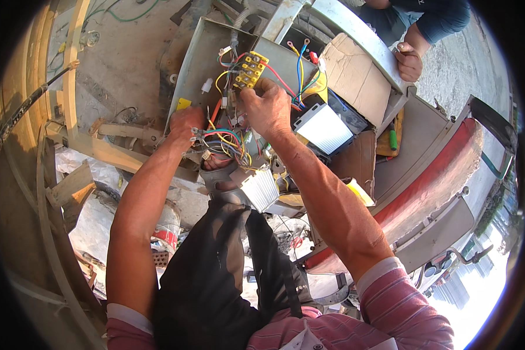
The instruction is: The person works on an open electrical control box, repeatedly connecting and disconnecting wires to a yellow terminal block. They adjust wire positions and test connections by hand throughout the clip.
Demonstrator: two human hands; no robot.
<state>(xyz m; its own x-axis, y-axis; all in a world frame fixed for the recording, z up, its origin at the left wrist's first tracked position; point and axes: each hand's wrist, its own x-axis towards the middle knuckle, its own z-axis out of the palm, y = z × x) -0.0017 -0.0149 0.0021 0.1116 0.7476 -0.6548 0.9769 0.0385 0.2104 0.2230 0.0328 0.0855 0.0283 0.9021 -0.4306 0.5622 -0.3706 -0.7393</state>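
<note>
My left hand point(186, 121) is closed at the left of a grey metal box point(189, 69), beside a tangle of coloured wires point(224, 142); what its fingers hold is hidden. My right hand point(267, 108) has curled fingers just below a yellow terminal block point(252, 70) with wires attached; what is in them is too small to make out. A silver finned controller point(324, 129) lies right of my right hand, and another finned unit point(258, 189) sits below the tangle. Loose ring-terminal leads point(300, 61) rise behind my right hand. A white connector point(206, 85) is inside the box.
A co-worker's hand point(409, 64) grips a metal beam point(360, 41) at upper right. Cardboard point(347, 76), a green-handled tool point(393, 137) and a curved red-and-grey body panel point(426, 186) are on the right. A wooden frame point(70, 99) stands at left; debris lies below.
</note>
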